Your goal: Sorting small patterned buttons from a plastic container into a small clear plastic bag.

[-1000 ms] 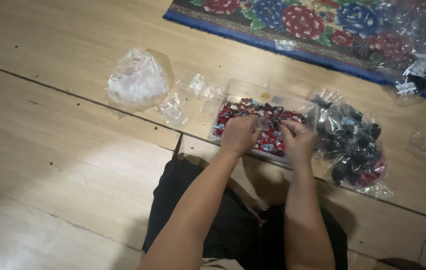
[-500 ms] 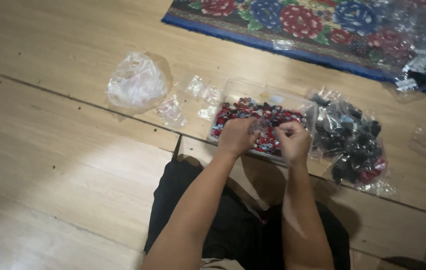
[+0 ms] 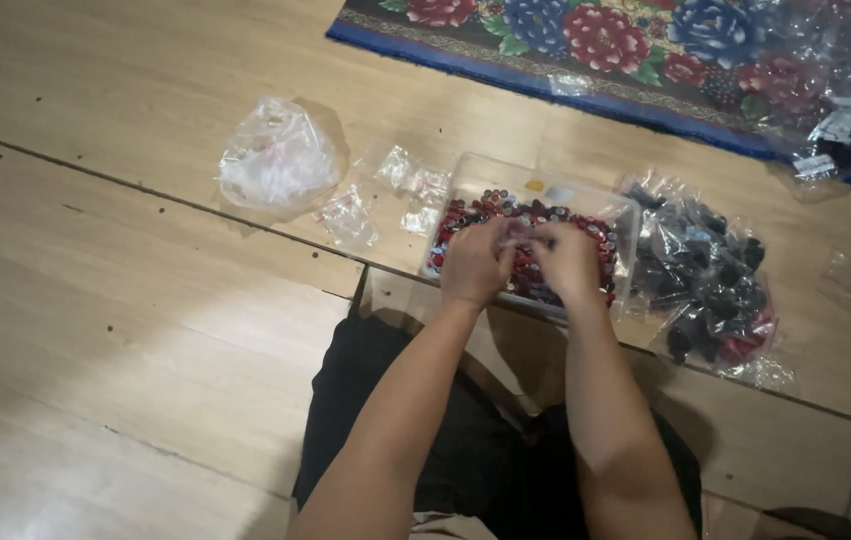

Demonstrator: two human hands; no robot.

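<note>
Red-bead tray (image 3: 466, 175): hands closer together

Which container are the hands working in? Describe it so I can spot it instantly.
Start at the flowered rug at the top, then come down the wooden floor to both hands. Beneath them sits a clear rectangular plastic box of small red and dark pieces: rigid and boxy, unlike the crumpled plastic bags beside it.

I see a clear tray (image 3: 466, 172) of small parts on the floor (image 3: 116, 290) before the person. Left of it lie small packets (image 3: 349, 218), then a crumpled bag (image 3: 276, 160). A parts bag (image 3: 711, 280) touches its right; a rug (image 3: 646, 50) lies behind.
</note>
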